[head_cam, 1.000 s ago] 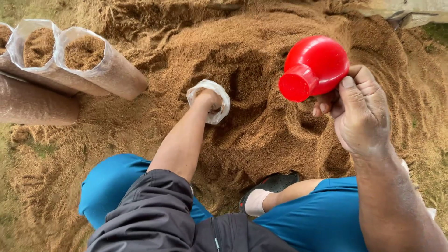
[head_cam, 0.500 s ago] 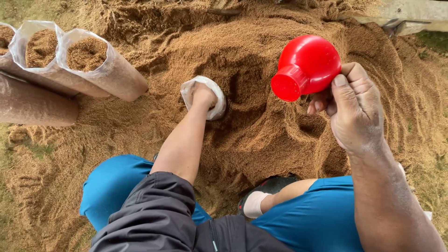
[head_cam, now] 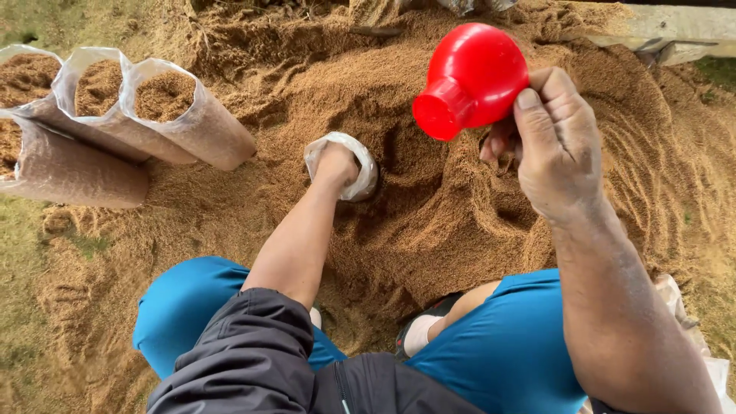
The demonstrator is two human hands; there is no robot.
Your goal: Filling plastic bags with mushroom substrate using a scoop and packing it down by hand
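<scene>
My right hand [head_cam: 556, 142] grips a red plastic funnel-shaped scoop [head_cam: 469, 80], lifted above a big heap of brown sawdust-like mix [head_cam: 429, 207], its narrow neck pointing down and left. My left hand [head_cam: 337, 165] reaches down into the mouth of a clear plastic bag [head_cam: 360, 172] that stands sunk in the heap; the fingers are hidden inside the bag. The scoop hangs to the right of the bag and apart from it.
Several filled clear bags [head_cam: 165, 115] of the same brown mix lie leaning at the upper left. My knees in blue trousers [head_cam: 514, 353] frame the near edge. A pale concrete edge [head_cam: 675, 27] runs along the top right, and grass [head_cam: 31, 253] borders the left.
My right hand has carried the red scoop slightly left and upward. My left hand stays in the bag's mouth, pushed a little deeper.
</scene>
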